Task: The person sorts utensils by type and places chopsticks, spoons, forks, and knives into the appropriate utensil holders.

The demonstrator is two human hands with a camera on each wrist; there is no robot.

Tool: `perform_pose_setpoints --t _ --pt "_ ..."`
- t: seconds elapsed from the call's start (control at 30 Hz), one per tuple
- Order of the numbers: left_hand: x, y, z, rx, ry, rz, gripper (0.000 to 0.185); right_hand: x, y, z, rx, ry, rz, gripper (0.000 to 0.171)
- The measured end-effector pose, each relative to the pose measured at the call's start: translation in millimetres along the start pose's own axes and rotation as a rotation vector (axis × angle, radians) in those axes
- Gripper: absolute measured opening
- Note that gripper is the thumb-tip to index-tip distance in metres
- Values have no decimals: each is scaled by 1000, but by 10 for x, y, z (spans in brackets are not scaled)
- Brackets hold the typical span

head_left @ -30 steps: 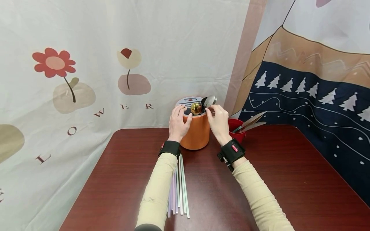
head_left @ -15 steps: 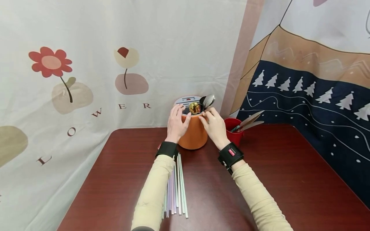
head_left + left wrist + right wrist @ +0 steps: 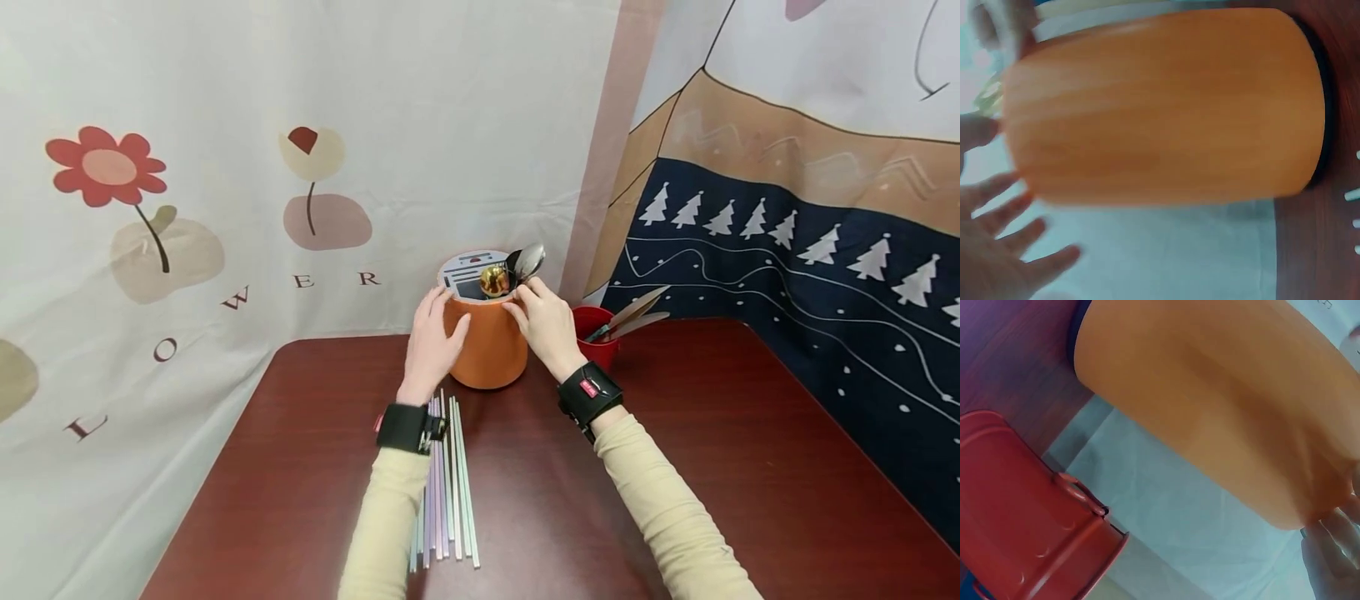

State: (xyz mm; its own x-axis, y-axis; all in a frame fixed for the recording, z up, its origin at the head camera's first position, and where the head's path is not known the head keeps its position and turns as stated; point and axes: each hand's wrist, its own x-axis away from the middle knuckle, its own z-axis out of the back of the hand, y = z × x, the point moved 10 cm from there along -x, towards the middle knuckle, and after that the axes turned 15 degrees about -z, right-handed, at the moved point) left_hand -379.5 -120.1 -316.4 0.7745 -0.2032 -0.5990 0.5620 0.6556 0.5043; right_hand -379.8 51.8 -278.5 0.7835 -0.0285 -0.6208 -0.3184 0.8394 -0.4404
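Note:
An orange utensil canister [image 3: 489, 350] stands upright at the back of the table, black at its base. A gold, round-bowled utensil [image 3: 494, 282] and a silver spoon [image 3: 530, 261] rise from its top, with a dark utensil partly hidden behind them. My right hand [image 3: 547, 325] grips the rim at the right, thumb on the outer wall, just below the silver spoon. At the left side is my left hand [image 3: 435, 342], its fingers spread and loosely extended; in the left wrist view, the fingers [image 3: 1029, 237] are close to the canister's top edge.
A small red bucket [image 3: 597, 354] with several long, flat-bladed utensils [image 3: 637, 314] stands just right of the canister. Several pastel straws [image 3: 450, 500] lie on the dark red table [image 3: 570, 517] under and beside the left forearm. A printed cloth [image 3: 450, 125] hangs behind.
My left hand has drawn back from the canister's rim, down and to the left. The right fingers have slid lower, from the spoon to the rim. The head view has swung slightly right.

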Motion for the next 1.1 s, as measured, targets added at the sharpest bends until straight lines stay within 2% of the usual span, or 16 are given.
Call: perform_pose_setpoints --t 0.13,0.23,0.37,0.47,0.6,0.73,0.87,0.97,1.1 --pt "368 -140 206 -16 -24 80 47 2 -22 -20 35 -9 -1 25" --pt "652 -309 346 -30 -54 184 44 -3 -24 -24 51 -19 -11 28" --pt "968 -491 408 -41 -164 340 38 -22 -29 -2 58 -33 -32 27" --pt "1140 -571 356 -53 -276 425 32 -40 -39 11 64 -53 -44 28" --pt "1294 -625 181 -32 -419 509 19 -60 -42 29 68 -71 -55 28" --pt "1425 -673 -8 0 -517 591 10 -67 -42 27 68 -84 -57 28" --pt "1567 -718 -112 -31 -608 675 3 -62 -41 2 59 -106 -62 29" --pt "1619 -730 -160 -66 -663 703 16 -58 -47 4 60 -106 -60 29" --pt "1629 -748 -231 -120 -719 683 19 -62 -51 14 71 -102 -64 28"
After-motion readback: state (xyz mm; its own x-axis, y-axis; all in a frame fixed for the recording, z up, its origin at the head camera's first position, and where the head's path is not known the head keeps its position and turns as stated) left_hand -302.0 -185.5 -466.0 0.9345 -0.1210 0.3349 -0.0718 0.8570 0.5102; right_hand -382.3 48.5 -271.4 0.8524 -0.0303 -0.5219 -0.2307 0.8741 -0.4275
